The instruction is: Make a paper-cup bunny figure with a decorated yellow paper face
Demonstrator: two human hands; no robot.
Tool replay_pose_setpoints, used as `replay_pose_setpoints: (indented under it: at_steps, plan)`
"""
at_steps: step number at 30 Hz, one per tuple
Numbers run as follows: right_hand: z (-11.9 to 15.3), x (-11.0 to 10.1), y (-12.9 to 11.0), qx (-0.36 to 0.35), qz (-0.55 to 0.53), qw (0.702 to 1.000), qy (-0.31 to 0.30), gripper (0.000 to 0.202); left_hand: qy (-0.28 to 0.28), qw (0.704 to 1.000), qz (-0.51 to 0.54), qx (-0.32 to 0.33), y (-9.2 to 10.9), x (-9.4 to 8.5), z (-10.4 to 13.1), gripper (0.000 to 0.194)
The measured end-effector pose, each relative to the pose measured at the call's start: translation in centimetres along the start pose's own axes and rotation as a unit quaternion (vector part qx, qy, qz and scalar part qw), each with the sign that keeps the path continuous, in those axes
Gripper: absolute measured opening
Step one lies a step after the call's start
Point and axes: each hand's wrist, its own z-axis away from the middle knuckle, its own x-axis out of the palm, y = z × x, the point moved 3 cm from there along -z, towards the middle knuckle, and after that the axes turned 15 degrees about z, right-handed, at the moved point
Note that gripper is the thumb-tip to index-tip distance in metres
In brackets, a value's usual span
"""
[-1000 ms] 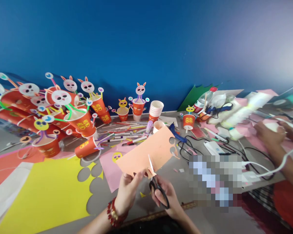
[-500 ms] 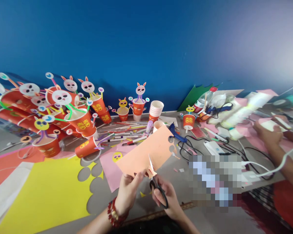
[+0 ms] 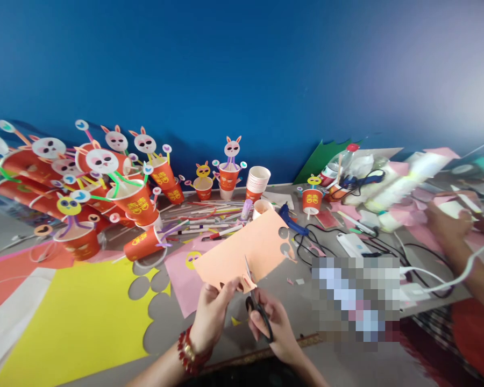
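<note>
Left hand: I see the left hand point(image 3: 212, 314) closed in a pinch, thumb above, on the near edge of the peach sheet point(image 3: 262, 242); a beaded bracelet point(image 3: 191, 352) circles its wrist.
Right hand: I read the right hand point(image 3: 275, 322) as curled round the black handles of the scissors point(image 3: 254, 297), fingers bent and partly hidden.
Scissors: one blade lies over the sheet's near edge, tip pointing far; from here I can't make out the other blade.
Peach sheet: held up above the table point(image 3: 296, 312) between me and the cups, tilted, round holes at its far right corner.
Pink sheet: the pink sheet point(image 3: 185, 295) lies left of the peach one and partly under it, a yellow paper face point(image 3: 192, 260) on top.
Yellow sheet: I have the yellow sheet point(image 3: 80, 317) at near left, its right edge scalloped.
Far side: a cup stack point(image 3: 257, 185) stands left of the blue glue gun point(image 3: 293, 223).
Far right: another person's hand point(image 3: 447, 226) grips something pale, too blurred for me to name.
</note>
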Motion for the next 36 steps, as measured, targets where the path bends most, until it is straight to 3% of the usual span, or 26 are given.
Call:
replay_pose_setpoints:
  at_steps: [9,14,19,25,29,36]
  plan:
    - [-0.1,-0.8,0.0,0.024,0.019,0.999,-0.040,0.055,0.013,0.999,0.030,-0.011,-0.2,0.3,-0.7,0.023]
    - [0.7,-1.2,1.1,0.082,0.018,0.995,-0.049,0.056,0.005,0.999,-0.006,-0.032,-0.7,0.2,-1.3,0.027]
    - [1.8,-2.5,2.4,0.149,0.086,0.985,-0.027,0.049,0.009,1.000,-0.010,-0.025,-1.1,-0.1,-1.8,0.028]
    - [2.7,-3.2,2.4,0.144,0.111,0.983,-0.023,0.047,0.035,0.999,-0.008,-0.037,-1.6,-0.3,-1.8,0.031]
    - [2.6,-2.8,1.7,0.133,0.105,0.985,-0.042,0.047,0.068,0.996,0.013,-0.058,-1.7,-0.5,-1.8,0.033]
    - [1.9,-1.6,1.0,0.124,0.090,0.988,-0.034,0.050,0.076,0.995,0.024,-0.052,-1.7,-0.4,-1.5,0.031]
